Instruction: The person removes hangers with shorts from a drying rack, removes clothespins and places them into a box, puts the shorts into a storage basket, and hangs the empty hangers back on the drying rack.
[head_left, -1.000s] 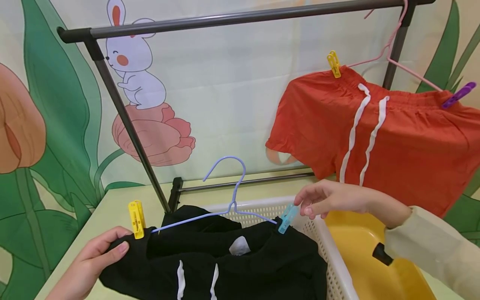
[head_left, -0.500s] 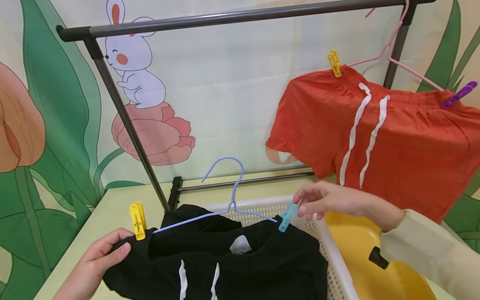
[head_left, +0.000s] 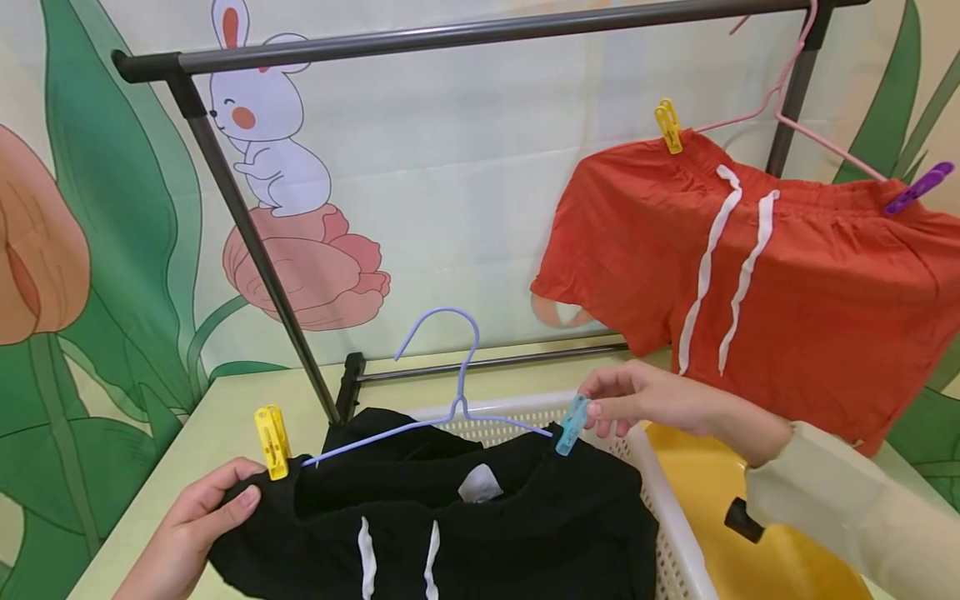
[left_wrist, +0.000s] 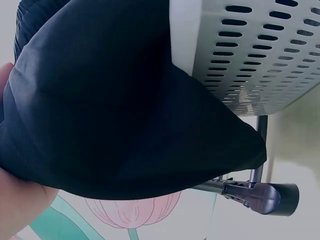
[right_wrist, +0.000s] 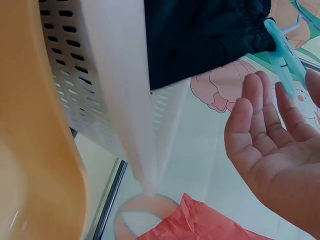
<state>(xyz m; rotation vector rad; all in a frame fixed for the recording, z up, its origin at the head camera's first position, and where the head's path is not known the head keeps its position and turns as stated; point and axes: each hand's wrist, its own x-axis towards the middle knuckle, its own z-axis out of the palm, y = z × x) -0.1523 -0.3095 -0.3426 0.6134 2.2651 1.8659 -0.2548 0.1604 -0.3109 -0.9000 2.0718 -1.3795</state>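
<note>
A pair of black shorts point(head_left: 570, 517) with white drawstrings and a pale label lies over the white basket, its waistband along a periwinkle wire hanger point(head_left: 459, 408). A yellow clothespin point(head_left: 273, 443) clamps the waistband at the left. Beside it my left hand point(head_left: 213, 512) grips the waistband's corner, thumb on top. At the other end, a light-blue clothespin point(head_left: 573, 427) clamps the fabric by the hanger's arm. My right hand point(head_left: 645, 404) pinches that clothespin's handle end between thumb and index finger; the other fingers are loosely bent in the right wrist view.
Behind stands a dark metal rack point(head_left: 480, 32). Red shorts point(head_left: 750, 275) hang from its right end on a pink hanger point(head_left: 780, 96). The white perforated basket point(head_left: 678, 542) stands under the black shorts, with a yellow tub point(head_left: 705, 467) to its right.
The right hand has moved slightly left and its thumb has come onto the light-blue clothespin. The hanger's hook has shifted a little up and left. The left hand keeps its grip.
</note>
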